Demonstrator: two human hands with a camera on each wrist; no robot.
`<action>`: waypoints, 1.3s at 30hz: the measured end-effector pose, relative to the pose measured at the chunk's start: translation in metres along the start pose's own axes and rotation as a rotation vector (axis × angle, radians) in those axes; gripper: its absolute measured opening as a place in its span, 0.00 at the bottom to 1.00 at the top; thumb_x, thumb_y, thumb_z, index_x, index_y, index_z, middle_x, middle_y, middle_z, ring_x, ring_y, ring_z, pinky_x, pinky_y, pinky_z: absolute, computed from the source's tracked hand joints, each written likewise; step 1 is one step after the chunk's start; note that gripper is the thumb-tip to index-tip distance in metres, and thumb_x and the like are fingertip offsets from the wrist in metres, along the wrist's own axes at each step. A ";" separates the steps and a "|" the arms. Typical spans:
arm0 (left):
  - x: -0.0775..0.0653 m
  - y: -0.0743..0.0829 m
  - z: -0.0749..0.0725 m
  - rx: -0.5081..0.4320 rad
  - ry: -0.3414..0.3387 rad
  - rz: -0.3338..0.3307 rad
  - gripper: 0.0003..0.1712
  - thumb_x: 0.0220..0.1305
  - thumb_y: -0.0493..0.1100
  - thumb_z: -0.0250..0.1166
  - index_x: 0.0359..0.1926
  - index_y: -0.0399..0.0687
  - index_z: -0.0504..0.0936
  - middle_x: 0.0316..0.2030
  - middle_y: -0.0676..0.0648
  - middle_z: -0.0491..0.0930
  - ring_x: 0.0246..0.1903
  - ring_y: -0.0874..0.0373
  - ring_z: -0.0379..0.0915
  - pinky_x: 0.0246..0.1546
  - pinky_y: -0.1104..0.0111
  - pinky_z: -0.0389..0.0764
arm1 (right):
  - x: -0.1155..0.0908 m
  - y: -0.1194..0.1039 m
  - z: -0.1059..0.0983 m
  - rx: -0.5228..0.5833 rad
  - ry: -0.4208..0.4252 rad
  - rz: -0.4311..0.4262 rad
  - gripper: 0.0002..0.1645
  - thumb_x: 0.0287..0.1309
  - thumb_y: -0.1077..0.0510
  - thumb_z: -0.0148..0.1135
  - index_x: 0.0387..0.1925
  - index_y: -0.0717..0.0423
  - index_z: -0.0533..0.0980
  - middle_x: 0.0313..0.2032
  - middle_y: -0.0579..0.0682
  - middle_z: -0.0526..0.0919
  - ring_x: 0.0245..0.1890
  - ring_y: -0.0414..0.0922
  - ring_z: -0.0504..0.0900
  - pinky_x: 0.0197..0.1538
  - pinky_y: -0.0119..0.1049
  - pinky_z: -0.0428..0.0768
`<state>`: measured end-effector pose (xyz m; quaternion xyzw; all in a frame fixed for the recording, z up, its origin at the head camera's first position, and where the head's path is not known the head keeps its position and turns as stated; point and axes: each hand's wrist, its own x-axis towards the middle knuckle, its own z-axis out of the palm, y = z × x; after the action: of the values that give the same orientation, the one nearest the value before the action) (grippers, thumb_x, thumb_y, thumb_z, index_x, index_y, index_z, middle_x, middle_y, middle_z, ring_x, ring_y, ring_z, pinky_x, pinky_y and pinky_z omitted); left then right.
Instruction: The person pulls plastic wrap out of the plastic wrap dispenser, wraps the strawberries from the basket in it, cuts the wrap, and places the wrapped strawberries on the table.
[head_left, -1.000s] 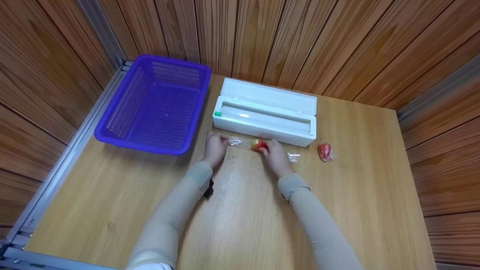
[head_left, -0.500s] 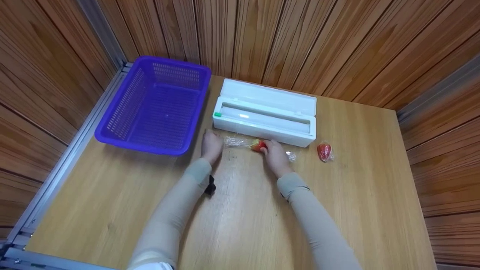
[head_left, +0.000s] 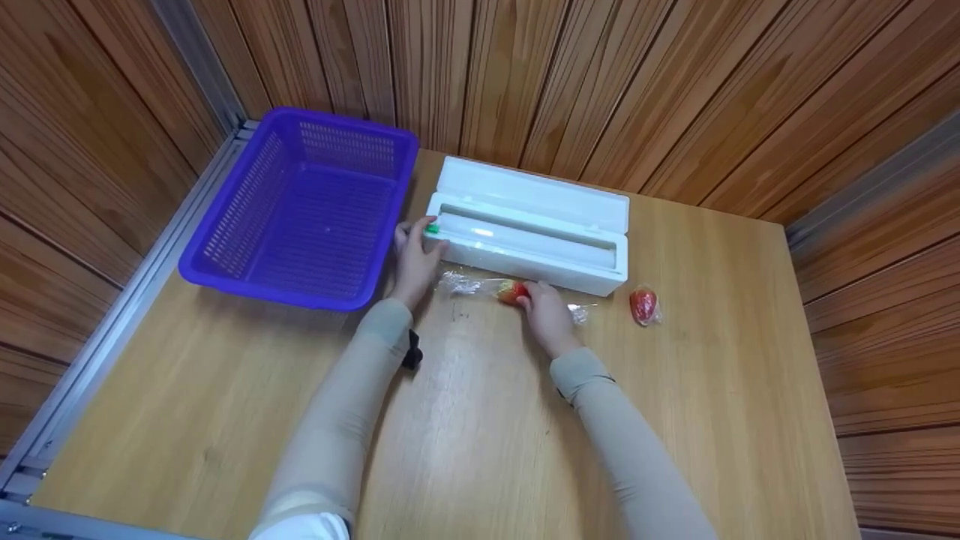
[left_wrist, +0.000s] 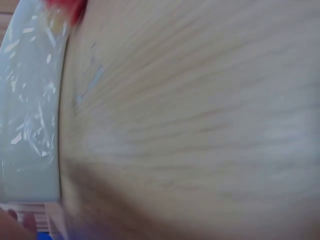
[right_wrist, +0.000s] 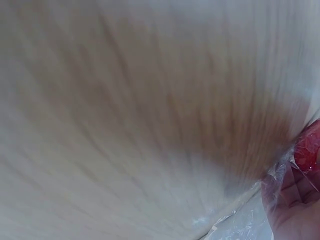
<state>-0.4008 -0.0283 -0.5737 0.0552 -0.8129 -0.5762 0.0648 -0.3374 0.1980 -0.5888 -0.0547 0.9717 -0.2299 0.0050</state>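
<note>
My right hand [head_left: 549, 319] holds a red-and-yellow fruit [head_left: 511, 292] down at the table, with clear plastic wrap [head_left: 466, 283] stretching out to its left and a crumpled end [head_left: 578, 313] to its right. In the right wrist view, the hand [right_wrist: 292, 210] shows at the lower right beside the red fruit [right_wrist: 307, 150] in film. My left hand [head_left: 416, 264] has its fingers spread at the left end of a white cling-film box [head_left: 525, 268], near its green tab [head_left: 432, 228]; whether it grips the box is unclear. The lid stands back and a film roll [head_left: 525, 238] lies inside.
A purple basket [head_left: 289, 297] stands left of the box, close to my left hand. Another red fruit [head_left: 643, 307], wrapped in film, lies right of the box. Wood-patterned walls [head_left: 570, 97] rise behind the table [head_left: 480, 450].
My left hand has let go of the wrap's left end and moved up to the box's left end. My right hand stays on the fruit.
</note>
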 end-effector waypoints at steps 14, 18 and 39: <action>0.010 0.000 -0.004 0.105 -0.094 0.172 0.21 0.54 0.42 0.61 0.51 0.50 0.73 0.59 0.55 0.64 0.62 0.58 0.51 0.64 0.67 0.52 | -0.005 0.003 -0.002 0.010 -0.001 -0.007 0.18 0.57 0.51 0.51 0.48 0.53 0.70 0.41 0.50 0.75 0.46 0.47 0.74 0.53 0.43 0.72; 0.012 0.003 -0.002 0.142 -0.100 0.159 0.19 0.53 0.42 0.61 0.48 0.48 0.74 0.59 0.53 0.64 0.61 0.56 0.51 0.63 0.67 0.53 | -0.006 0.003 -0.007 0.014 -0.004 -0.013 0.17 0.57 0.53 0.53 0.46 0.55 0.71 0.40 0.50 0.74 0.44 0.47 0.74 0.52 0.43 0.72; 0.021 0.010 0.001 0.140 -0.164 0.045 0.15 0.52 0.42 0.62 0.43 0.50 0.74 0.61 0.56 0.58 0.63 0.56 0.47 0.63 0.64 0.53 | -0.009 0.010 -0.014 0.061 0.019 0.026 0.21 0.50 0.55 0.60 0.47 0.54 0.67 0.41 0.51 0.75 0.44 0.47 0.74 0.50 0.42 0.74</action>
<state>-0.4215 -0.0278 -0.5639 -0.0060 -0.8549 -0.5188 0.0070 -0.3299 0.2140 -0.5810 -0.0398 0.9648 -0.2599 0.0002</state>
